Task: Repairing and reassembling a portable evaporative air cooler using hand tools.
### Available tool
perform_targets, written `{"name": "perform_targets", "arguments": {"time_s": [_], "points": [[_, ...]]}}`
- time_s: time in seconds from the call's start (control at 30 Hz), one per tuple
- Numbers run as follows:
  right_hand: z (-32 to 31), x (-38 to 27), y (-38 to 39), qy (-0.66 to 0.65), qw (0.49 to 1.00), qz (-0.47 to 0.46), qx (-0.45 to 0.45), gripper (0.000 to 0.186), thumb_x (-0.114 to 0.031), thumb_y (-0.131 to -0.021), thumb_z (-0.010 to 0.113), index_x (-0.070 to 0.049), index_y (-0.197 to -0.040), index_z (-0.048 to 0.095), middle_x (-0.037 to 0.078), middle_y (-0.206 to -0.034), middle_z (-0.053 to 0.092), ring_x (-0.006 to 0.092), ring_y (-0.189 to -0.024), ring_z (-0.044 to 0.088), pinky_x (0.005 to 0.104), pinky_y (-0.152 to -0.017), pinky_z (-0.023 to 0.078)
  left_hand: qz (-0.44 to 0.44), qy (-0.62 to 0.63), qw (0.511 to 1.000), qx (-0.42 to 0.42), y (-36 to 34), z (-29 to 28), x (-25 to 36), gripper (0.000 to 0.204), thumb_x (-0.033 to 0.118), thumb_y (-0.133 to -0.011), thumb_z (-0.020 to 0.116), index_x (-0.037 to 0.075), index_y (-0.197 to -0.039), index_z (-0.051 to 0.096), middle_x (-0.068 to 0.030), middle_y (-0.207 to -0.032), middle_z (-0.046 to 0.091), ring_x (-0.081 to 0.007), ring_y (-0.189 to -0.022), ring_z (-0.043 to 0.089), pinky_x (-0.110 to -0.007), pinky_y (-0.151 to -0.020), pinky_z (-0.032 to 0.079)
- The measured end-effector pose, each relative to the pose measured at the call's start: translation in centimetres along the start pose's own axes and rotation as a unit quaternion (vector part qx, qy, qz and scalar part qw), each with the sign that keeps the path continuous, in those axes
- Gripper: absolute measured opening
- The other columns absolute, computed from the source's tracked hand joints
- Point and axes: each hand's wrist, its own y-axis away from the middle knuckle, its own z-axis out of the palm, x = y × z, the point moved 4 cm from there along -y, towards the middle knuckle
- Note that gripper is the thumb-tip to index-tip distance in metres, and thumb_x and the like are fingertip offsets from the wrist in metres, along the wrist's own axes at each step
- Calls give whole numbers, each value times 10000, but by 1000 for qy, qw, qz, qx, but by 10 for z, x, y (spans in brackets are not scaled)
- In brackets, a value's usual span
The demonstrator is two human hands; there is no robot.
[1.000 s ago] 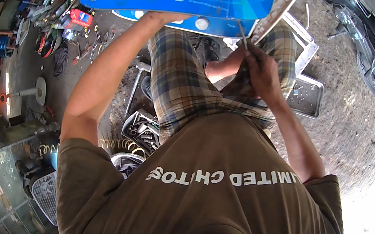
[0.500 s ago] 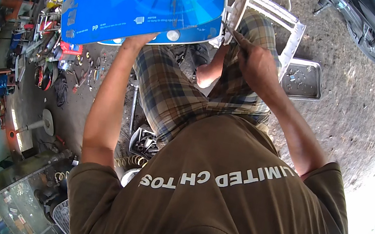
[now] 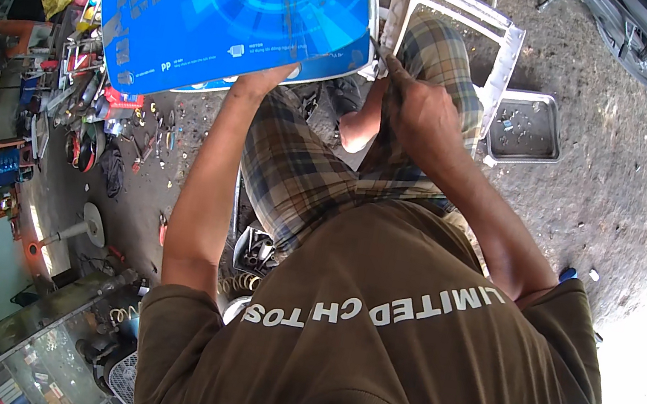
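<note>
Compared with the two earlier frames, the large blue printed plastic panel (image 3: 240, 10) now sits higher and further toward 11 o'clock, and its face fills more of the view. Judgement: the panel is being tipped and steadied so that work at its lower right edge can go on.

Left hand (image 3: 266, 78): pressed up against the panel's lower edge at about 12 o'clock from the knees. Its fingers are hidden behind the panel, so I cannot tell whether they are spread or curled.

Right hand (image 3: 417, 110): closed, fingers pinching a thin dark rod-like tool (image 3: 378, 49) whose tip meets the panel's right corner. The hand has stayed at that corner across the frames.

Behind the corner, at 12 to 1 o'clock, stands a white plastic frame (image 3: 468, 20), touching or just beside the panel.

Containers: a shallow rectangular metal tray (image 3: 545, 146) lies on the concrete floor (image 3: 618, 202) at 2 o'clock, just beside the frame; it holds a few small scattered bits, too small to identify. At 8 o'clock, a glass-topped cabinet (image 3: 35, 342) holds assorted parts, unclear.
</note>
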Motion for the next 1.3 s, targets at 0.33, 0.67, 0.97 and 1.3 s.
{"name": "perform_targets", "arguments": {"time_s": [0.33, 0.67, 0.97, 1.3], "points": [[-19, 14, -16, -103, 993, -5, -53, 389, -110, -893, 598, 32, -1247, 672, 313, -844, 687, 451, -813, 708, 499, -802, 557, -61, -25, 989, -131, -23, 51, 33, 289, 304, -1000, 605, 124, -1221, 657, -68, -1175, 661, -271, -1144, 611, -447, -936, 530], [-6, 25, -5, -190, 979, 0, -74, 447, -121, -951, 612, -85, -1396, 623, 268, -950, 724, 400, -882, 729, 456, -804, 551, -118, 45, 992, -16, -24, 51, 50, 396, 389, -853, 819, 74, -1075, 726, -121, -1069, 731, -316, -1014, 678, -446, -939, 530], [15, 29, 17, -219, 975, 39, -13, 437, -160, -969, 631, -94, -1400, 611, 251, -956, 723, 419, -946, 720, 447, -801, 556, -133, 44, 989, 45, -27, 43, 67, 365, 398, -852, 790, 51, -950, 733, -152, -997, 737, -350, -947, 680, -468, -877, 531], [7, 31, 15, -239, 969, 9, 66, 425, -113, -926, 606, 24, -1328, 625, 308, -841, 678, 436, -835, 718, 473, -734, 561, -63, -313, 931, 180, -35, 59, 102, 392, 358, -757, 739, -16, -866, 696, -231, -897, 690, -422, -790, 648, -530, -730, 525]]}}
